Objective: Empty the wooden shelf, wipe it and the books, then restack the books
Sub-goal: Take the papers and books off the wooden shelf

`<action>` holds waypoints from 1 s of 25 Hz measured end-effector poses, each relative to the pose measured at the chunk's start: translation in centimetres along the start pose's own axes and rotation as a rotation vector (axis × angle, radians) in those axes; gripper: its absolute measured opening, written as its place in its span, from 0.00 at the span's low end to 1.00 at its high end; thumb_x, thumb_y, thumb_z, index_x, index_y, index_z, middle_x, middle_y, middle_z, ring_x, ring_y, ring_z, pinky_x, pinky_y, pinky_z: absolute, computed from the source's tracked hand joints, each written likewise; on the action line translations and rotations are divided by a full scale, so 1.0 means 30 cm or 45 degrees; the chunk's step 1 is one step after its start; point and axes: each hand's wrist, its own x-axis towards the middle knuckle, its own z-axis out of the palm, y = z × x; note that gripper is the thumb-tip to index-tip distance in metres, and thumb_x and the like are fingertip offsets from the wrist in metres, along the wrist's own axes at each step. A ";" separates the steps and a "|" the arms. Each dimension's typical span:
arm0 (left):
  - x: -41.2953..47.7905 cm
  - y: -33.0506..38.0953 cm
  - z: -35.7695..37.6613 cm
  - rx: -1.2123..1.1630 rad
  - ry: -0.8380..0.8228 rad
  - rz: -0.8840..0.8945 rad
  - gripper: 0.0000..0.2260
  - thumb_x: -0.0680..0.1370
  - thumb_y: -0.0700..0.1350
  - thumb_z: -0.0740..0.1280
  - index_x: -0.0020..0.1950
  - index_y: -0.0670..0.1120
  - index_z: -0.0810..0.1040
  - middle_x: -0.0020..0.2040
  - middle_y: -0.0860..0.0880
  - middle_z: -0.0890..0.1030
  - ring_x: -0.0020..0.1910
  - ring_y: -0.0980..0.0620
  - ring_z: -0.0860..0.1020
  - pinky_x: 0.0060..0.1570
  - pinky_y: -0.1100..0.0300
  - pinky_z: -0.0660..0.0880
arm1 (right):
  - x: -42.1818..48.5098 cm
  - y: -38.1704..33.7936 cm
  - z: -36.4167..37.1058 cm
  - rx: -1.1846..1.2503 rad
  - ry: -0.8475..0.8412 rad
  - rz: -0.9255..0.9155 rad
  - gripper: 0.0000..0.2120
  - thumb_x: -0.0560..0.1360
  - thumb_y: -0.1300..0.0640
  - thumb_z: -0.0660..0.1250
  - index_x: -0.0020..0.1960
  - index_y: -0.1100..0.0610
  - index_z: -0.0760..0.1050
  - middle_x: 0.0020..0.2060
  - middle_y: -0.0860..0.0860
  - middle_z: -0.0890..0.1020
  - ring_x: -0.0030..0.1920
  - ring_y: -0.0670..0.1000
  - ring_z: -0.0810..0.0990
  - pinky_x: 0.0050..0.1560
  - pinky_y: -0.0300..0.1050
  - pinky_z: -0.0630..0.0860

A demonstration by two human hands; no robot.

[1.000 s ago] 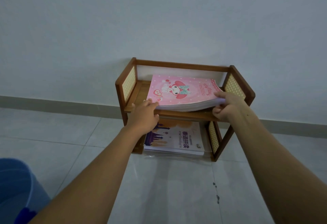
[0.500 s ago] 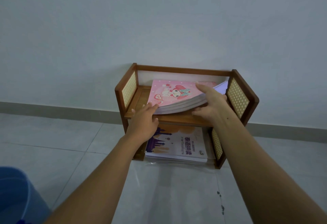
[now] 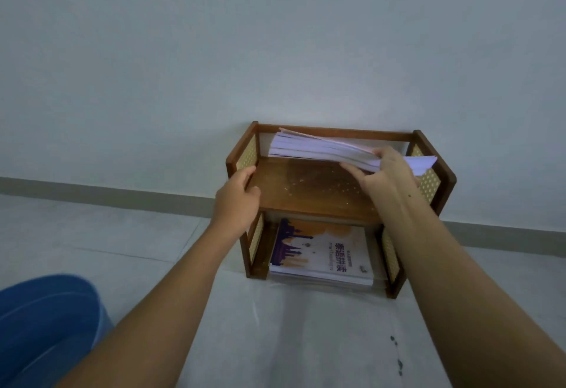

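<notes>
- Right hand [image 3: 387,173] clamps a tilted stack of books [image 3: 318,150] above the shelf [image 3: 309,194] top board.
- Left hand [image 3: 237,197], fingers loosely apart, touches the board's left edge.
- Another book [image 3: 321,249] lies below.

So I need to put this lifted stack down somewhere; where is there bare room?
The floor tiles in front of the wooden shelf, between the two forearms, are bare, as is the floor left of it up to the baseboard. The top board is bare but must be wiped. The lower compartment is crowded: the purple and orange book fills it.
</notes>
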 end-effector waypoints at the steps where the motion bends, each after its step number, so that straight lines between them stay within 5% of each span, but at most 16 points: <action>1: 0.002 0.016 -0.027 -0.083 0.091 -0.017 0.17 0.81 0.40 0.58 0.70 0.50 0.70 0.67 0.50 0.74 0.65 0.50 0.73 0.60 0.57 0.72 | -0.026 -0.022 -0.002 -0.026 -0.015 0.014 0.32 0.68 0.71 0.69 0.66 0.53 0.62 0.62 0.61 0.62 0.56 0.69 0.69 0.33 0.69 0.78; 4: 0.026 0.078 -0.109 -0.316 0.359 -0.062 0.12 0.81 0.42 0.57 0.61 0.49 0.75 0.59 0.50 0.79 0.57 0.51 0.76 0.54 0.57 0.74 | -0.101 -0.094 -0.011 -0.179 -0.139 -0.027 0.30 0.70 0.71 0.67 0.67 0.55 0.61 0.61 0.62 0.63 0.54 0.67 0.71 0.31 0.68 0.79; 7: 0.032 0.099 -0.186 -0.490 0.365 -0.097 0.08 0.80 0.45 0.59 0.55 0.50 0.76 0.56 0.49 0.80 0.56 0.49 0.77 0.58 0.52 0.75 | -0.196 -0.128 -0.035 -0.401 -0.302 -0.115 0.30 0.70 0.72 0.65 0.68 0.56 0.61 0.59 0.62 0.68 0.50 0.64 0.75 0.27 0.65 0.78; 15: -0.104 -0.066 -0.139 -0.053 -0.353 -0.293 0.24 0.80 0.62 0.53 0.67 0.48 0.71 0.67 0.46 0.74 0.65 0.45 0.72 0.66 0.46 0.68 | -0.355 -0.074 -0.132 -0.996 -0.580 -0.023 0.27 0.70 0.73 0.65 0.64 0.54 0.68 0.58 0.61 0.76 0.48 0.68 0.80 0.36 0.69 0.78; 17: -0.154 -0.125 -0.125 -0.066 -0.613 -0.340 0.24 0.79 0.64 0.51 0.61 0.50 0.75 0.64 0.47 0.77 0.64 0.44 0.74 0.66 0.45 0.68 | -0.388 -0.059 -0.158 -1.141 -0.640 0.031 0.25 0.71 0.73 0.65 0.64 0.55 0.69 0.57 0.61 0.77 0.47 0.67 0.81 0.32 0.65 0.79; 20: -0.248 -0.216 -0.129 -0.367 -0.889 -0.595 0.21 0.80 0.60 0.52 0.57 0.47 0.77 0.52 0.46 0.83 0.55 0.44 0.81 0.58 0.44 0.76 | -0.409 -0.002 -0.199 -1.339 -0.738 0.110 0.24 0.71 0.73 0.64 0.63 0.56 0.69 0.54 0.62 0.79 0.44 0.66 0.83 0.32 0.65 0.80; 25: -0.366 -0.421 -0.111 -0.214 -1.046 -0.810 0.20 0.83 0.55 0.50 0.63 0.45 0.74 0.58 0.43 0.80 0.57 0.43 0.79 0.56 0.46 0.77 | -0.316 0.171 -0.331 -1.527 -0.717 0.340 0.24 0.72 0.74 0.64 0.63 0.54 0.68 0.54 0.62 0.79 0.48 0.65 0.82 0.35 0.67 0.80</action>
